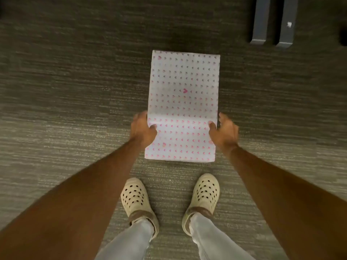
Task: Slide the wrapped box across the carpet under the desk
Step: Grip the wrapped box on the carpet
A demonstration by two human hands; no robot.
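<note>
The wrapped box (183,98), in white paper with small pink hearts, lies flat on the grey carpet (75,109) in front of my feet. My left hand (142,128) grips its left side near the closer end, thumb on top. Gripping the right side at the same height is my right hand (224,131), thumb on the paper too. The box's far end points into the darker shaded area at the top of the view.
Two dark metal desk legs (260,21) (287,23) stand on the carpet at the upper right, beyond and right of the box. My feet in beige clogs (136,198) (203,194) stand just behind the box.
</note>
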